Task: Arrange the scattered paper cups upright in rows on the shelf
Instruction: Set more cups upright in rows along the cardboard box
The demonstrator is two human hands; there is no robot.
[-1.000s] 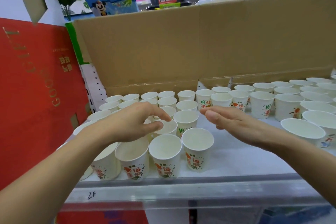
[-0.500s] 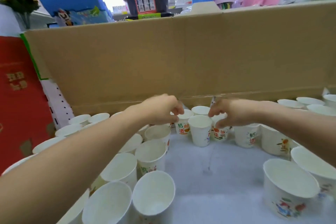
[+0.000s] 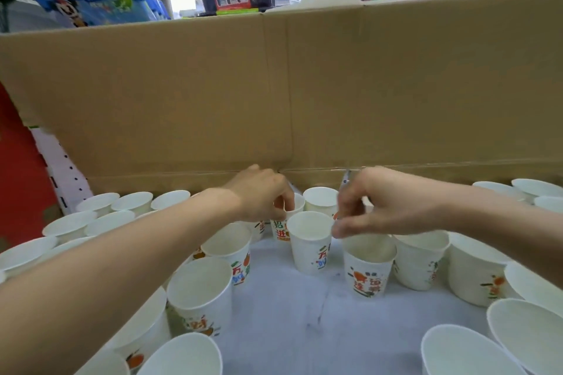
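Many white printed paper cups stand upright on the pale shelf (image 3: pixel 292 323). My left hand (image 3: pixel 262 195) reaches to the back and pinches the rim of a cup with red characters (image 3: pixel 281 230). My right hand (image 3: pixel 384 204) pinches a cup rim with thumb and forefinger, right where the middle cup (image 3: pixel 309 245) meets the orange-print cup (image 3: pixel 368 268). I cannot tell which of the two rims it holds. Another cup (image 3: pixel 320 199) stands behind, against the back wall.
A tall brown cardboard wall (image 3: pixel 274 94) closes off the back of the shelf. Cups crowd the left side (image 3: pixel 91 222) and the right side (image 3: pixel 475 274), with bare shelf between them in front. A red board (image 3: pixel 18 179) stands at the far left.
Both hands have gone from hovering over the front cups to the back row and pinched cup rims. The view has moved in closer and lower over the shelf.
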